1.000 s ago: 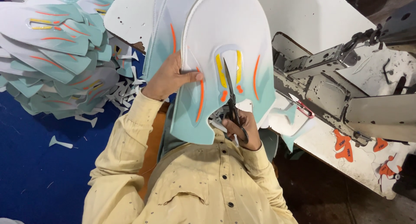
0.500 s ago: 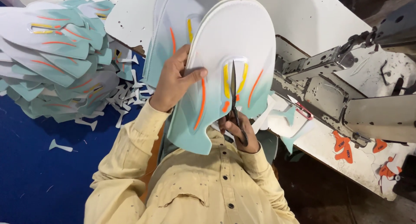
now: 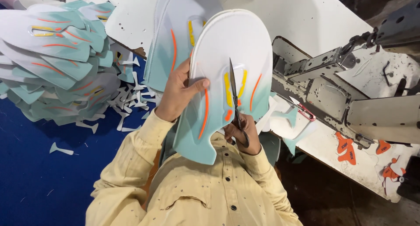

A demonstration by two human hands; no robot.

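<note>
Two hands on one white-and-teal shoe upper (image 3: 227,81), held upright above the lap, near the desk (image 3: 306,20) edge. Left hand (image 3: 177,92) pinches its left edge, grip clamped. Right hand (image 3: 243,132), below, grips scissors (image 3: 234,99); blades point up along the upper's long axis.

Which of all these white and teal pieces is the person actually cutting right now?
Start at the white worktable, then look to its near edge. The piece is gripped by the left hand, with scissors in the right hand cutting into it. Unlike the heaped pile, it is lifted and held.
</note>
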